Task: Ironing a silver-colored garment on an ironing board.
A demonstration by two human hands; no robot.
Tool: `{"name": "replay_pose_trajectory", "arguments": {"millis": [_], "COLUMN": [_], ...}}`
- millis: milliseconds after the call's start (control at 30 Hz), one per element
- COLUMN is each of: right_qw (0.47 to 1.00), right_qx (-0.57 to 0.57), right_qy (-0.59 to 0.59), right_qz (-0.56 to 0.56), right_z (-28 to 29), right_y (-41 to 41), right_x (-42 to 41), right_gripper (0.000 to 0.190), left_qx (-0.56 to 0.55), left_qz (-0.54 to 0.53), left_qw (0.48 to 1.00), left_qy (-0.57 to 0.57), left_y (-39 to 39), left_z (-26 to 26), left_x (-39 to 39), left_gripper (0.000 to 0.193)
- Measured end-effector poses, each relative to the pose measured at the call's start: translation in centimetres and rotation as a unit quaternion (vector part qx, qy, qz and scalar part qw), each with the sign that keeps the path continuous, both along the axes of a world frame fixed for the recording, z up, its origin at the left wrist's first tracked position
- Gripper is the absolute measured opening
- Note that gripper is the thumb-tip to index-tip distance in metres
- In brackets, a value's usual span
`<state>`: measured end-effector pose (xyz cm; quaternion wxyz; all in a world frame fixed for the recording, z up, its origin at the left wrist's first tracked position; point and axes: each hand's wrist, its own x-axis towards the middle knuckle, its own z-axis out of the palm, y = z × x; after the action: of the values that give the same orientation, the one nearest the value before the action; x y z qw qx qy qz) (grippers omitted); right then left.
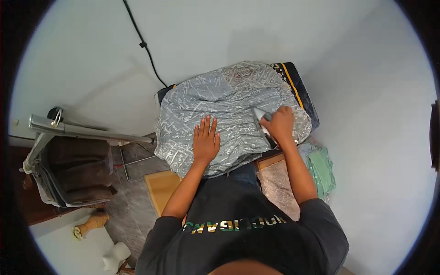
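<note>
A grey patterned fabric (pixel 233 99) with white markings lies wrinkled over a dark padded cloth (pixel 300 86) with a yellow stripe. My right hand (pixel 282 125) grips a clothes iron (pixel 262 115), whose pointed front rests on the right part of the fabric. Flat on the left part of the same fabric is my left hand (pixel 206 141), palm down, fingers slightly apart and pointing away from me. The iron's handle is mostly hidden under my right hand.
Dark garments (pixel 75 172) hang from a metal rack (pixel 92 132) at the left. Folded green cloth (pixel 321 168) and pinkish lace fabric (pixel 278 187) lie at the near right. A black cable (pixel 146 48) runs down the wall behind. A wooden board (pixel 161 189) is at the near left.
</note>
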<state>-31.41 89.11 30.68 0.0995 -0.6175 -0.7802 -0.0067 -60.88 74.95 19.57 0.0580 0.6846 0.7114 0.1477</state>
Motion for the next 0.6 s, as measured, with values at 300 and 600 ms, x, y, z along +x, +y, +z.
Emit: {"name": "replay_pose_trajectory", "arguments": {"millis": [300, 600], "right_qw": [0.987, 0.975], "right_qx": [-0.083, -0.09], "right_qy": [-0.033, 0.001], "right_qz": [-0.135, -0.202], "right_z": [-1.1, 0.3], "right_y": [5.9, 10.5], "right_x": [6.2, 14.4], "right_gripper": [0.068, 0.071], "left_qx": [0.003, -0.021], "left_qz": [-0.007, 0.016], "left_qw": [1.0, 0.999], "left_qy": [0.002, -0.04], "left_y": [0.4, 0.7], "left_z": [0.8, 1.0], "left_x": [0.2, 0.7], "left_gripper": [0.066, 0.067]}}
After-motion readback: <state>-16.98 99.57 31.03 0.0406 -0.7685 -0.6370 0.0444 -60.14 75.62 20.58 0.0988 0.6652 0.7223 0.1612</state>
